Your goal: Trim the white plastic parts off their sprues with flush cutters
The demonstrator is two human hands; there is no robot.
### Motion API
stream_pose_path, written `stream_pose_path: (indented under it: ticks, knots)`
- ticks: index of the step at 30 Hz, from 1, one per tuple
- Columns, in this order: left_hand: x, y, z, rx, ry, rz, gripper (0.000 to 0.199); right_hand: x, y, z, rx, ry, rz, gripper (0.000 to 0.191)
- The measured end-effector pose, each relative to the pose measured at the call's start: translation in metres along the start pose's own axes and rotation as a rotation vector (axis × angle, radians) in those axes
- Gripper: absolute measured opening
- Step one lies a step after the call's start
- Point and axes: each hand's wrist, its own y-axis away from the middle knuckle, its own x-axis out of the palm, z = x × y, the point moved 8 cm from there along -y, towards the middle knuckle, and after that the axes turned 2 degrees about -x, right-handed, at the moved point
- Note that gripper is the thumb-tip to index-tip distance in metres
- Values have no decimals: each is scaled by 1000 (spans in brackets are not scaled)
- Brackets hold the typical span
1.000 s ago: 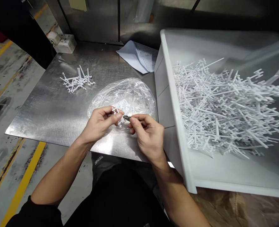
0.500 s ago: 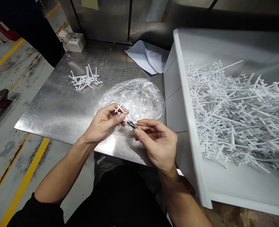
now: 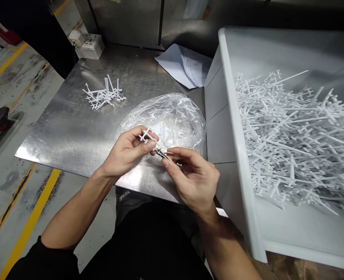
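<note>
Between the thumb and fingers of my left hand (image 3: 129, 151) is a small white branched plastic piece (image 3: 147, 135). My right hand (image 3: 192, 175) grips a small metal cutting tool (image 3: 163, 154), its tip against the lower end of the piece near my left fingertips. Exactly what lies between the tool's jaws is too small to tell. Both hands are over the near side of a clear plastic bag (image 3: 177, 112), which lies on the metal table (image 3: 61, 128). A small heap of white branched pieces (image 3: 103, 95) rests farther back on the left.
A large grey-white bin (image 3: 234, 128) full of white branched pieces (image 3: 297, 144) stands at the right. Papers (image 3: 186, 66) lie behind the bag, and a white power socket block (image 3: 91, 46) sits at the table's back left corner. Someone's dark-clothed leg is beyond it.
The view has shifted slightly. My right hand and the tool have moved a little to the left, and the tool's handles look closer together. My left hand keeps its hold on the white piece.
</note>
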Motion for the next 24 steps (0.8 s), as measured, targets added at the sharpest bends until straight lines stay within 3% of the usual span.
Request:
stream_pose_path:
  ticks: [12, 24]
  knots:
    - [-5, 0, 5, 19, -57, -16, 19, 2, -7, 10, -209, 252, 125, 9]
    - [-5, 0, 6, -39, -21, -4, 23, 4, -7, 8, -206, 247, 159, 10]
